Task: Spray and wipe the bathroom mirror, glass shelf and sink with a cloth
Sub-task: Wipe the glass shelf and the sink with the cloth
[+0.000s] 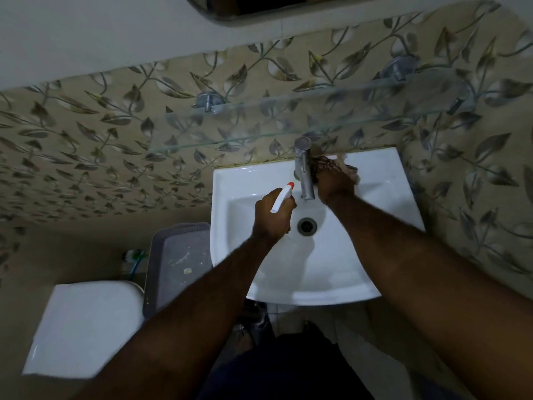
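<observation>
Sink-wiping step. Right hand (334, 184) presses the cloth (344, 166) onto the back ledge of the sink (375, 203), just right of the tap (304, 168); its fingers are hidden under the hand and cloth, so their spread cannot be told. Left hand (272, 217) hangs over the basin, fingers wrapped around the spray bottle (282, 199), nozzle toward the tap. Glass shelf (288, 122) and mirror (253, 7) lie above. Next, probably: carry the cloth around the tap base, then into the basin.

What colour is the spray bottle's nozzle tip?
Red-orange, on a white spray bottle; head view.
</observation>
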